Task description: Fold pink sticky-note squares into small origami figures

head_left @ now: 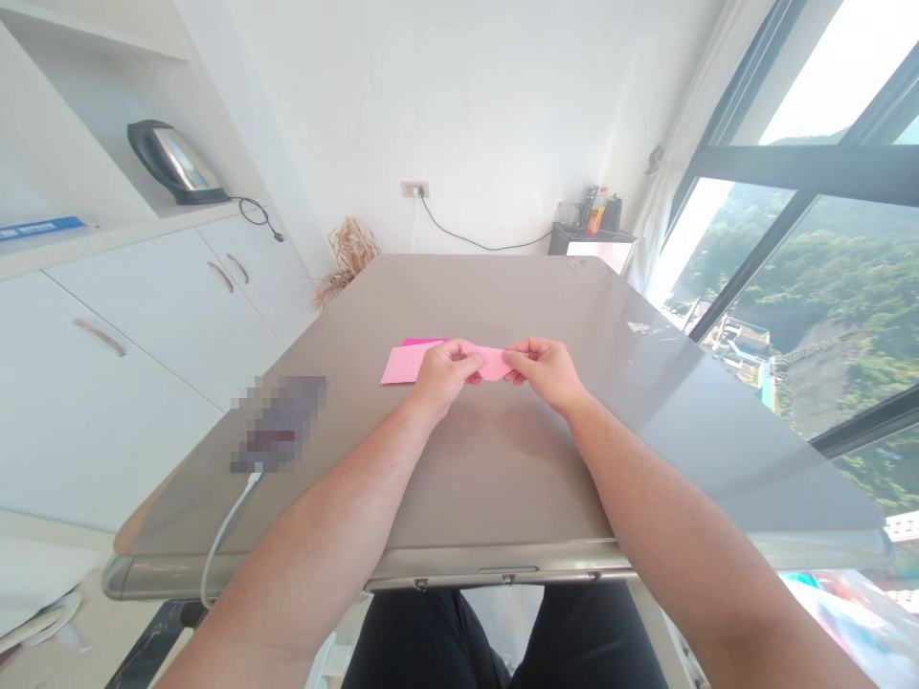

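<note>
The paper (493,365) is over mid-table (474,297), one end pinched by the left hand (443,371), the other by the right hand (549,371). Pink sheets (408,365) lie just left, partly hidden. Room stretches to the far edge; a cable (228,522) crosses the near edge, left of both forearms.

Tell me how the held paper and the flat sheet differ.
The held paper is pinched between the left hand and right hand; the flat sheet lies on the table. The held paper's lower edge looks angled, while the flat sheet's looks straight. Both are light pink.
</note>
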The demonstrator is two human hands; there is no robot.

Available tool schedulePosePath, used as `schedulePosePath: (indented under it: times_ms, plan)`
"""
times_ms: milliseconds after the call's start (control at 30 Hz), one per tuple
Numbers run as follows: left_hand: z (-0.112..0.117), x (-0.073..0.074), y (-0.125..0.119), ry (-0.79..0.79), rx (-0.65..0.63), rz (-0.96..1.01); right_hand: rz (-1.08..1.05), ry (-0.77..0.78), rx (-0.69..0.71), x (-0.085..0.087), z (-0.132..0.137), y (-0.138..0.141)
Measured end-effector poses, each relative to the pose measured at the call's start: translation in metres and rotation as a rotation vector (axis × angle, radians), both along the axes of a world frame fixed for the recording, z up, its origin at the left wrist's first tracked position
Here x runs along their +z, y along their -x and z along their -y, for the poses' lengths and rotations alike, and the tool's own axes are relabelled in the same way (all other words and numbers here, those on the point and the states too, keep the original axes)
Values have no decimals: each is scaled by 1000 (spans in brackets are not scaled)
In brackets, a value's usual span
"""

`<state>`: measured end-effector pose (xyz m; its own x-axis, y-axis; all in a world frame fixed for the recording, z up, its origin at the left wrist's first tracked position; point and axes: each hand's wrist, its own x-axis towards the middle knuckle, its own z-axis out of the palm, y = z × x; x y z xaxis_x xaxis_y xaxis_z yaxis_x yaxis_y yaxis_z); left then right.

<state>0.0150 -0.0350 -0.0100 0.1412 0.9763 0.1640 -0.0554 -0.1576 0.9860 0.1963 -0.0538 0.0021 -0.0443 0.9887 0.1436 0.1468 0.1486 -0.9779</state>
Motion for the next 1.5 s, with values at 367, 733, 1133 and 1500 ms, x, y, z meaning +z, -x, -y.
schedulePosePath:
  times_ms: [367,733,1133,1500]
  plan:
    - [-3,0,3,9,17,25,51,-41,15,1,2,-1]
    - [1,7,9,16,-122,-86,-22,-58,33,-8,-5,-7]
    - [4,6,3,-11,-98,-22,-66,-42,64,-6,-2,-5]
    - [-2,5,9,135,-174,151,-232,-15,176,-4,-2,-11]
